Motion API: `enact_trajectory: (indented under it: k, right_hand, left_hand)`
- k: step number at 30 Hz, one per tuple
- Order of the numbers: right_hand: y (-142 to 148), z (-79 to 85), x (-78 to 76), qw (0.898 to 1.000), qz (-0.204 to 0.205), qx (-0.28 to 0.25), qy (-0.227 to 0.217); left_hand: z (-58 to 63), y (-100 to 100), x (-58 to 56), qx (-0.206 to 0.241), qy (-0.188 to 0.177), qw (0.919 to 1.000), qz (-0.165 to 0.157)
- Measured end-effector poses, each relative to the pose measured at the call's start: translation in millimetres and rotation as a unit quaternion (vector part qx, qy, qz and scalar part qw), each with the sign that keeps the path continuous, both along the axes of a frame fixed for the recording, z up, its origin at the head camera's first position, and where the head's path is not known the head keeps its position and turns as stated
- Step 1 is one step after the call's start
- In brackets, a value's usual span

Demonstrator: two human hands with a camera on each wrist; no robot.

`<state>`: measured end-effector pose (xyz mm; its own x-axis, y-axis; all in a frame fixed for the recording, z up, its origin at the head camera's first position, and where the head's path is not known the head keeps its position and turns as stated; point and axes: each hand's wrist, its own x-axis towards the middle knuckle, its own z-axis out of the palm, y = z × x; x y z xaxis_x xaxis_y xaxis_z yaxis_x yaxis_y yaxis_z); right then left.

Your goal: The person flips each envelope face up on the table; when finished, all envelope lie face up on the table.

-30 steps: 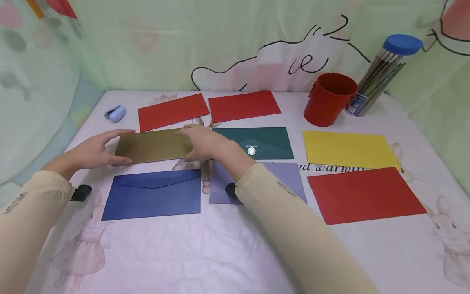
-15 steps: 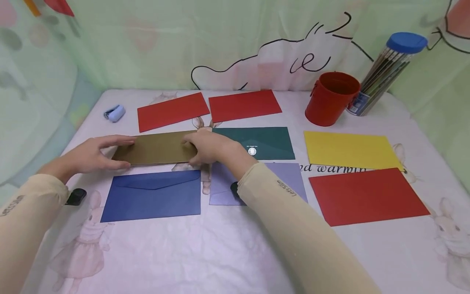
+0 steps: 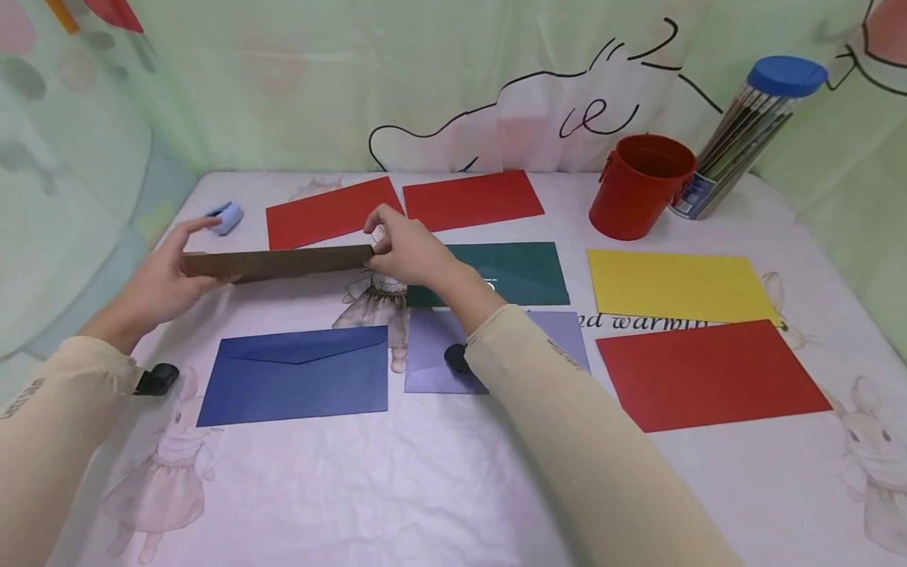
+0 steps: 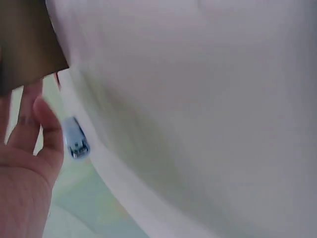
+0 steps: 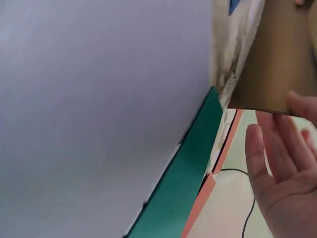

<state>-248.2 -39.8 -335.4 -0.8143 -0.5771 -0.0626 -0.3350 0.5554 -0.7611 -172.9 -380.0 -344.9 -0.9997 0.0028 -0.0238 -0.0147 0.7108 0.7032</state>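
A gold-brown envelope [image 3: 283,264] is raised off the table and tilted, so the head view catches it as a narrow strip. My left hand [image 3: 159,276] holds its left end between thumb and fingers, index finger stretched out above. At the right end my right hand [image 3: 414,250] pinches the corner. In the left wrist view the envelope [image 4: 29,44] covers part of the left fingers [image 4: 47,119]. The right wrist view has the right thumb [image 5: 302,106] on the envelope's face. Below lies a blue envelope [image 3: 294,378]; a green one [image 3: 524,272] lies by the right hand.
Two red envelopes [image 3: 471,201] lie at the back. A purple envelope [image 3: 553,339] is partly under the right forearm. Yellow [image 3: 673,285] and red [image 3: 712,378] envelopes lie right, before a red bucket [image 3: 631,193] and a blue-lidded pencil tube [image 3: 740,142]. A small light-blue stapler [image 3: 227,216] stands back left.
The gold-brown envelope lay with its face showing; both hands have lifted and tipped it up, and it has shifted left. The right hand has risen slightly.
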Motion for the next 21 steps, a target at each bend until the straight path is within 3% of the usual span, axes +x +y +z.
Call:
enact_trajectory:
  k: [3, 6, 14, 18, 21]
  right_hand:
    - [-2, 1.0, -1.4, 1.0, -0.03, -0.001, 0.002]
    - [-3, 0.5, -0.9, 0.999, -0.052, 0.011, -0.001]
    - [-3, -0.8, -5.5, 0.997, -0.057, 0.055, -0.01]
    - [-6, -4.7, -9.6, 0.991, -0.04, 0.123, -0.018]
    - [-8, -8.8, -11.3, 0.986, -0.028, 0.162, -0.019]
  left_hand:
    - [-2.2, 8, -5.6, 0.013, -0.021, 0.9996, 0.013]
    - [-3.9, 13, -9.5, 0.021, -0.066, 0.9975, 0.013]
    - [-4.3, 17, -17.0, -0.019, -0.117, 0.9927, -0.019]
    - [-4.6, 21, -20.6, -0.072, -0.139, 0.9866, -0.044]
    - [-2.5, 25, -23.5, -0.148, -0.156, 0.9737, -0.074]
